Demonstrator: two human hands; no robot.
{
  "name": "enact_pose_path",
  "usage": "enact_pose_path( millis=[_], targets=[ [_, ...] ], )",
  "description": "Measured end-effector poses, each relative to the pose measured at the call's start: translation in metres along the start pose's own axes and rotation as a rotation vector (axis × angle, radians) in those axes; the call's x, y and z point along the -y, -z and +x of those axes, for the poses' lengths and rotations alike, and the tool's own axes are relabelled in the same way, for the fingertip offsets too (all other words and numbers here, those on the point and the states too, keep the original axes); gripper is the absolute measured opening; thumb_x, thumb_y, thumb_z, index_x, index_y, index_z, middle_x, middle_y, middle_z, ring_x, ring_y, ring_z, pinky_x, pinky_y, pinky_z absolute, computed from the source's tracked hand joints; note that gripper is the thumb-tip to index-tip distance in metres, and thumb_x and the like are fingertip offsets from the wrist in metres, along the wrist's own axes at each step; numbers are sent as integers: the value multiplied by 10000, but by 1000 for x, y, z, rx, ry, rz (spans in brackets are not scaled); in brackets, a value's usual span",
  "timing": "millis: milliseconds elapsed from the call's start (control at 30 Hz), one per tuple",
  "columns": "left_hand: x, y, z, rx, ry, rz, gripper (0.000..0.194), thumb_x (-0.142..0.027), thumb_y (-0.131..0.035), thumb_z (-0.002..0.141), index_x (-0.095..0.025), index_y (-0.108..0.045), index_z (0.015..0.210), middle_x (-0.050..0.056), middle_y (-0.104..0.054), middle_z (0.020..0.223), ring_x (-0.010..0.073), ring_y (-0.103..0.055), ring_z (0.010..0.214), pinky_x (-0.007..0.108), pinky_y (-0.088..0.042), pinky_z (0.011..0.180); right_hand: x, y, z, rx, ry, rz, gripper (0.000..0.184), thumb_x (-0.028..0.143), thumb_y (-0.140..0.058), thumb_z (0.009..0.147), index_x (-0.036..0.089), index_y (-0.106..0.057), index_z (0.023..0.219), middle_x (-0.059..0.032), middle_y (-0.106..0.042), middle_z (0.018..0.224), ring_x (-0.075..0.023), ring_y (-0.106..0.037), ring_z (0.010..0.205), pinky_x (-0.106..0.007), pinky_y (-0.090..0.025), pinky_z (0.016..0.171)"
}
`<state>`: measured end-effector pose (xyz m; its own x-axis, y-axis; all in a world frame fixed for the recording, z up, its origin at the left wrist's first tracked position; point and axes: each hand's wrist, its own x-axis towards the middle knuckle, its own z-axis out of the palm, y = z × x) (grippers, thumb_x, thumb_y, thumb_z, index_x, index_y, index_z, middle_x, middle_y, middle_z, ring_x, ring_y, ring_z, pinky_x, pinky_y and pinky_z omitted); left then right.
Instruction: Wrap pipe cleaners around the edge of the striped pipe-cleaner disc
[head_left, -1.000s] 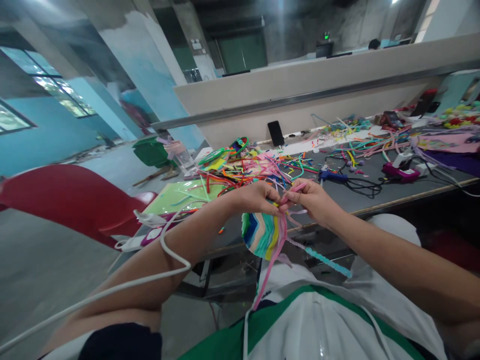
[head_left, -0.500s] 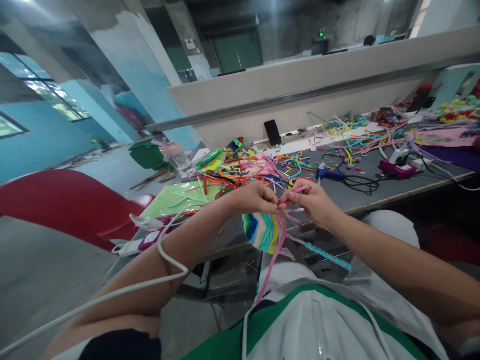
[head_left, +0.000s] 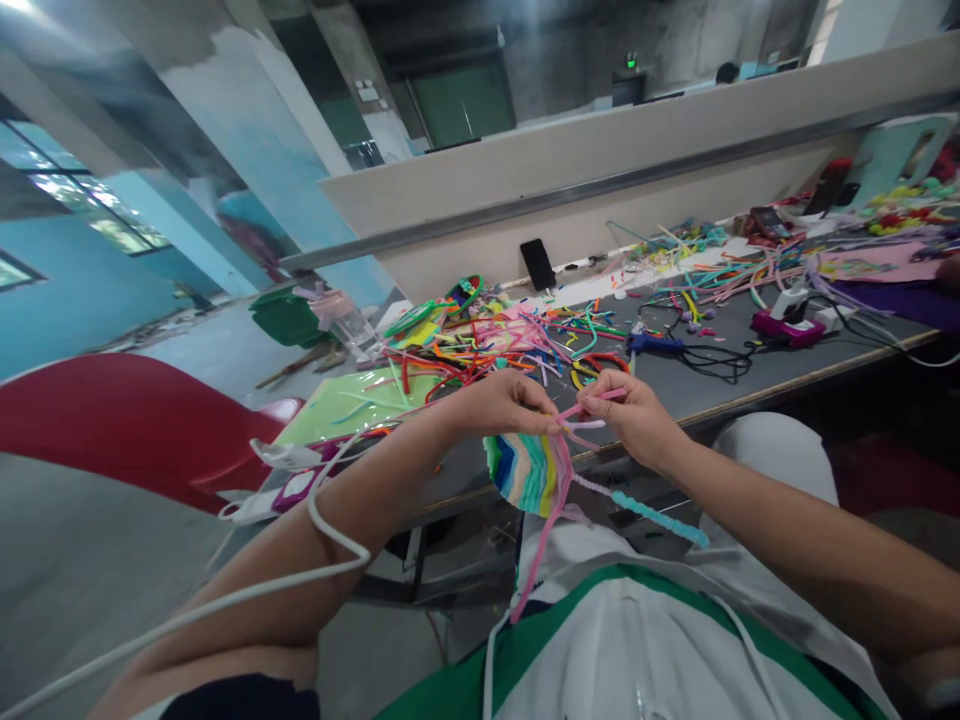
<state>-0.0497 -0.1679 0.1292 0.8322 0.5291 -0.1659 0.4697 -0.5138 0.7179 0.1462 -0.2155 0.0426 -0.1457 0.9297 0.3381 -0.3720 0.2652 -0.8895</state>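
Note:
A striped piece made of pipe cleaners point(head_left: 529, 472), in green, blue, peach, yellow and pink zigzag rows, hangs over the table's front edge. My left hand point(head_left: 517, 405) is closed on its upper edge, thumb and fingers pinched together. My right hand point(head_left: 626, 415) pinches a pink pipe cleaner point(head_left: 574, 410) that runs across to the left fingertips. Other ends stick out from the piece: a long pink strand point(head_left: 541, 560) hangs toward my lap, and a twisted turquoise strand point(head_left: 660, 520) slants down to the right. The fingertips of my left hand hide part of the edge.
Loose pipe cleaners point(head_left: 487, 340) lie heaped on the table beyond my hands. A blue glue gun point(head_left: 656, 344) with a black cord sits to the right. A phone point(head_left: 538, 264) leans on the partition. A white cable point(head_left: 225, 597) crosses my left forearm. A red chair point(head_left: 142, 430) stands left.
My right hand has moved slightly away from the left, so more of the pink pipe cleaner shows between them. The view has shifted a little.

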Motion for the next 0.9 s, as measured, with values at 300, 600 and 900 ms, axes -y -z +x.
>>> enact_pose_path(
  millis=[300,600,900],
  targets=[
    [-4,-4,1,-35,-148,89,299,-386,-624,784,-124,-750,857,65,-689,739,122,-559,682,206,-411,634,-21,1,-7,-51,-237,99,191,235,-747,605,170,-567,613,39,-579,584,-95,-508,553,-223,-364,570],
    [2,-10,6,-58,-220,135,241,-340,-629,791,-141,-756,842,81,-702,738,118,-583,675,213,-427,681,-39,1,-12,192,-684,475,216,68,-642,529,144,-651,731,21,-586,595,-95,-511,538,-231,-429,569],
    [12,-17,7,148,-27,16,309,-361,-649,754,-112,-741,910,66,-687,779,124,-578,708,182,-416,629,-58,-4,-18,344,-723,372,109,121,-677,550,121,-606,632,43,-533,520,-67,-449,449,-197,-369,468]
  ],
)
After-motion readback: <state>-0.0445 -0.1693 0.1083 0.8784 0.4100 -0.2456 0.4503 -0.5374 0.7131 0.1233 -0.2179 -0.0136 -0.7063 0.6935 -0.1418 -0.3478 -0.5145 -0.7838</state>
